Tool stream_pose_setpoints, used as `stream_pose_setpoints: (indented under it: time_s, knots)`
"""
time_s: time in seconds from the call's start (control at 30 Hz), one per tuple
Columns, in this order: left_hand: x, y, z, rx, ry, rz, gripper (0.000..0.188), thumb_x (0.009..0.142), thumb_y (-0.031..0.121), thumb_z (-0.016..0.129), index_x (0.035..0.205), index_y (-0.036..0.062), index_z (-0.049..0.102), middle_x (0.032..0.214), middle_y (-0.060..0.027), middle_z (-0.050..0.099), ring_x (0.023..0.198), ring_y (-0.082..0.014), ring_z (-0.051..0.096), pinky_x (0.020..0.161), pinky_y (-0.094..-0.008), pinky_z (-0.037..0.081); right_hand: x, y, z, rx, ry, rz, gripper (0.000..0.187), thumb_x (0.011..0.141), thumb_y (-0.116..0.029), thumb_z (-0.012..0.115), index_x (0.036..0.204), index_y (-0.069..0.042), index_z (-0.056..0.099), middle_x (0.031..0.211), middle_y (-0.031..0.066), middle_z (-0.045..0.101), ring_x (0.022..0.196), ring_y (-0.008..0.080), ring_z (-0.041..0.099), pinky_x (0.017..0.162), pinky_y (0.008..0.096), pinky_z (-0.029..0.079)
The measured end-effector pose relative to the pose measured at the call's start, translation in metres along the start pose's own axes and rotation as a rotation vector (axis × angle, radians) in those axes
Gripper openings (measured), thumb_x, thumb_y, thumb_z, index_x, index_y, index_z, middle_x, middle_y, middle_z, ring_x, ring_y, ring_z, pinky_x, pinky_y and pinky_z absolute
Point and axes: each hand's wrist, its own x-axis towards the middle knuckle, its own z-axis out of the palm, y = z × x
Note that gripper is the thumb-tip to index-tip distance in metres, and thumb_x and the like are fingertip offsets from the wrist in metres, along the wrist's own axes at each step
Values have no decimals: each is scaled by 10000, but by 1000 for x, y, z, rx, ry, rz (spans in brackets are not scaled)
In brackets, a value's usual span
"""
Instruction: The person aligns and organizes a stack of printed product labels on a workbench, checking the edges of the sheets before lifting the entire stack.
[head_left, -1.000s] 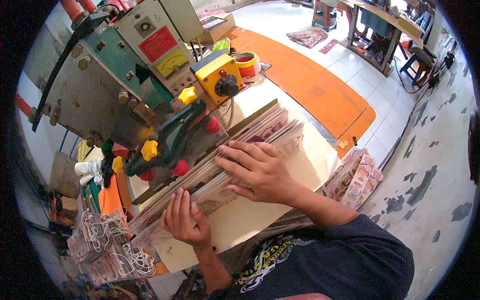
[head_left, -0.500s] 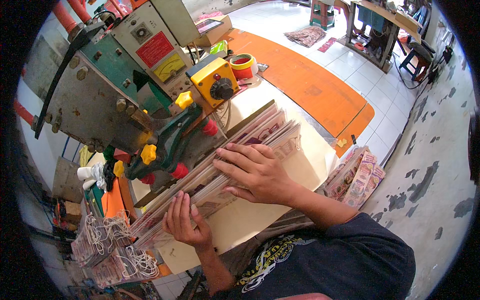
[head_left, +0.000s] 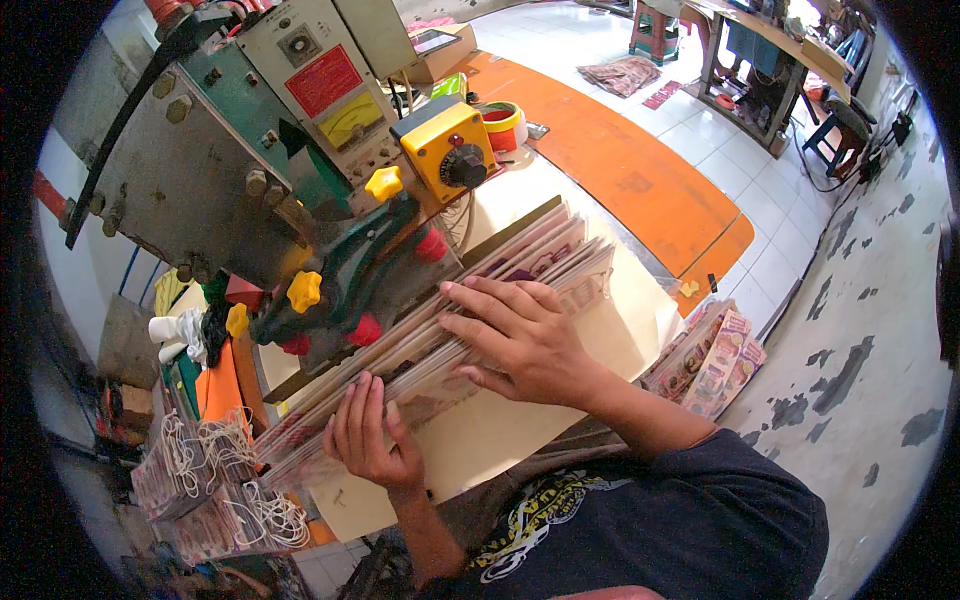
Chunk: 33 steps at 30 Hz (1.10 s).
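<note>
A long row of printed clear-plastic sheets (head_left: 440,385) stands on edge, packed together on a cream board (head_left: 440,450) below the machine. My left hand (head_left: 375,440) touches the row's lower left part, its fingers straight and side by side over the upper edges, the thumb apart on the near side. Farther right, my right hand (head_left: 525,345) lies across the upper edges with spread fingers, its thumb toward me. The undersides of both hands are hidden.
A green-grey press machine (head_left: 200,170) with yellow star knobs (head_left: 303,291) and a yellow dial box (head_left: 445,155) rises at the left. Tape rolls (head_left: 503,125) sit behind on an orange tabletop (head_left: 620,170). Bundles with white cords (head_left: 215,450) lie lower left; more printed packs (head_left: 710,360) lie right.
The view has shifted slightly, so the machine appears a little farther right and higher. Both hands stay on the plastic sheets, with only small finger movements.
</note>
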Motion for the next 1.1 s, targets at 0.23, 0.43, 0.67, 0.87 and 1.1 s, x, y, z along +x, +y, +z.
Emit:
stream_pose_setpoints:
  time_s: [0.23, 0.43, 0.67, 0.87, 1.1]
  knots:
    - [2, 2, -1, -9, -2, 4, 313, 1034, 245, 531, 1220, 86, 727, 1246, -41, 734, 1171, -230, 659, 1073, -400, 349, 1, 0, -2, 8, -32, 10, 509, 853, -434, 738, 1249, -138, 614, 1482, 80, 548, 1344, 254, 522, 1046, 446, 383]
    - [0, 0, 0, 9, -1, -3, 307, 1032, 244, 536, 1211, 92, 734, 1229, -36, 742, 1168, -227, 661, 1071, -395, 350, 1, 1, -2, -3, -48, 1, 518, 868, -438, 725, 1268, -134, 599, 1455, 73, 565, 1342, 256, 520, 1052, 445, 378]
    - [0, 0, 1, -4, 3, -9, 297, 1024, 234, 553, 1207, 90, 737, 1230, -32, 742, 1172, -220, 659, 1077, -394, 345, 2, 1, -1, -12, -30, 14, 478, 871, -435, 729, 1251, -168, 616, 1425, 20, 602, 1292, 215, 555, 1031, 404, 363]
    - [2, 2, 1, -12, -2, -14, 286, 1018, 213, 562, 1208, 88, 737, 1235, -31, 740, 1182, -216, 653, 1082, -391, 341, 1, 2, -1, -1, -35, 5, 515, 857, -425, 731, 1268, -142, 604, 1404, 52, 588, 1244, 242, 560, 1038, 435, 385]
    - [1, 1, -1, -16, 0, -7, 281, 1018, 211, 568, 1208, 92, 737, 1238, -29, 739, 1178, -214, 655, 1085, -390, 339, 1, 1, 0, 17, -16, -1, 506, 843, -419, 740, 1246, -140, 615, 1359, 42, 592, 1202, 242, 565, 1033, 436, 385]
